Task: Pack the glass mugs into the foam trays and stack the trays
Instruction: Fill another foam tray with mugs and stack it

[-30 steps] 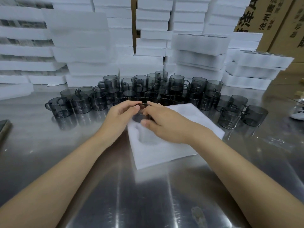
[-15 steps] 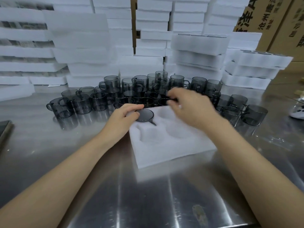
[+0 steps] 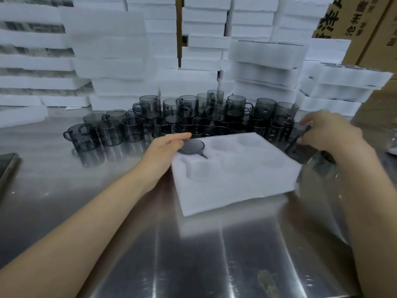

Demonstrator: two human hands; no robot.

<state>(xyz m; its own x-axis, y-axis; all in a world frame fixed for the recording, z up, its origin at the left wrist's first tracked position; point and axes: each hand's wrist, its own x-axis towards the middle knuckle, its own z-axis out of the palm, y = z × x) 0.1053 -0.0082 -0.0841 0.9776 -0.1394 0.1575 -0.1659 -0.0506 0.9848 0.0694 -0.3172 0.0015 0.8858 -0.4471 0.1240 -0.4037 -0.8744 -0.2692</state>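
Note:
A white foam tray (image 3: 236,181) with several round pockets lies on the steel table in front of me. One smoky glass mug (image 3: 191,146) sits sunk in its far left pocket, only the rim and handle showing. My left hand (image 3: 165,150) rests on the tray's far left corner, fingers stretched over that mug's rim. My right hand (image 3: 328,134) is off the tray's far right corner and grips another grey mug (image 3: 297,137), blurred. A crowd of loose grey mugs (image 3: 193,117) stands behind the tray.
Tall stacks of white foam trays (image 3: 111,50) line the back of the steel table (image 3: 150,244); some hold mugs. Brown cartons (image 3: 361,22) stand at the back right. A dark flat object (image 3: 7,166) lies at the left edge. A white item (image 3: 392,145) sits far right.
My right hand left the tray, swung right past the mug cluster and took hold of a mug at the far right. My left hand stayed on the packed mug.

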